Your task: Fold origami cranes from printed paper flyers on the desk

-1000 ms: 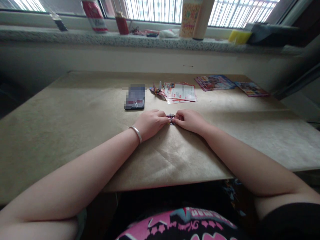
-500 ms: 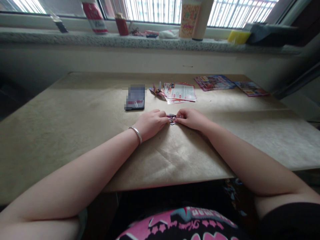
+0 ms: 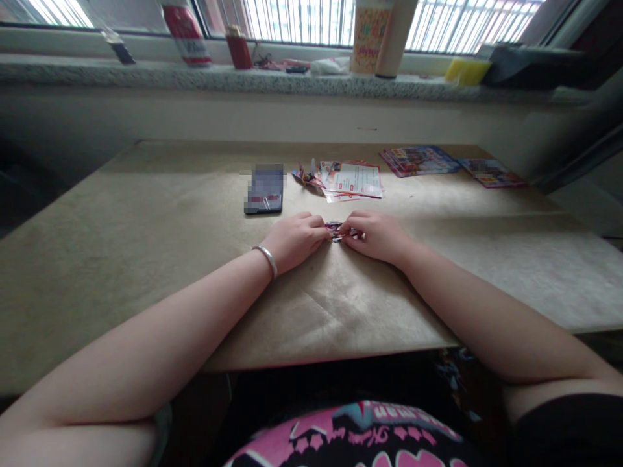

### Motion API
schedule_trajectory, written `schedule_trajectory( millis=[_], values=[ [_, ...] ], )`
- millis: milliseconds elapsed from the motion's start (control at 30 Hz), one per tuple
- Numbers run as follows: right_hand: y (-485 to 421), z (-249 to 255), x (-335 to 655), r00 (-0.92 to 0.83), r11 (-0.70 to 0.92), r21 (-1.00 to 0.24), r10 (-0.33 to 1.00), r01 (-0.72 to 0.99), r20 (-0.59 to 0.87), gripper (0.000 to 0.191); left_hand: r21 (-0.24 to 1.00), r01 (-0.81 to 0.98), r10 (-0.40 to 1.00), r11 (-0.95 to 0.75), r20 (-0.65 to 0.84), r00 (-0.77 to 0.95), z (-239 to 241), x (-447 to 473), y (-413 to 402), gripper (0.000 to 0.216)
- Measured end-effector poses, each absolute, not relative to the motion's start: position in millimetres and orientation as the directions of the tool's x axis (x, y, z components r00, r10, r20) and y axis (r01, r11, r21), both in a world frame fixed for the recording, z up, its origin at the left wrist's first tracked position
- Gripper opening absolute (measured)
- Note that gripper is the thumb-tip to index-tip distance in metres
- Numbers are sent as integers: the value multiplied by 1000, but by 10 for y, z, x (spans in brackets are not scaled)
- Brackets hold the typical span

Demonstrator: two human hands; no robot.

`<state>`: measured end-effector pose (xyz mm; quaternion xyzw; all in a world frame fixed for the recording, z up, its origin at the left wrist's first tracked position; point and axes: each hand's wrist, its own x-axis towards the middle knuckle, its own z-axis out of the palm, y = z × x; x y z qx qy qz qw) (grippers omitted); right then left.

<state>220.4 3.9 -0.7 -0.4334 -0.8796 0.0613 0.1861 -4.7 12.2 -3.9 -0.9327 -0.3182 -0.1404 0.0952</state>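
Between my hands, flat on the table [image 3: 160, 214], lies a small folded piece of printed paper [image 3: 335, 230] in red, white and dark colours. My left hand [image 3: 299, 239], with a silver bangle at the wrist, presses its fingers on the paper's left end. On the right end, my right hand [image 3: 372, 235] pinches the paper between thumb and curled fingers. Much of the paper is hidden under the fingers, so its full shape does not show.
A dark phone [image 3: 265, 189] lies beyond my left hand. Behind the paper are a crumpled colourful paper piece [image 3: 309, 176] and printed sheets [image 3: 357, 179]. Colourful stacks [image 3: 418, 160] lie at the back right. Cans, a red holder [image 3: 238, 50] and a yellow block [image 3: 467, 71] stand on the windowsill.
My right hand has shifted slightly left over the paper, its fingers reaching further across. The left hand stays in place. The view has moved very slightly.
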Motion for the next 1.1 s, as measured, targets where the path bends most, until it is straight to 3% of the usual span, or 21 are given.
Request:
schedule_trajectory(
  millis=[200,600,867,1100],
  values=[
    [6,29,2173,-630,671,-96,729,736,269,26,-97,622,568,-777,319,759,-46,-36,120,23],
    [-2,10,2133,-564,613,-187,785,768,258,24,-148,498,433,-854,328,840,-42,-118,149,28],
    [-42,81,2063,-562,584,-71,803,809,199,27,-217,520,469,-826,247,848,24,-64,83,28],
    [-62,127,2038,-573,586,-25,801,810,174,28,-194,557,520,-807,211,828,72,-43,57,31]
  ],
)
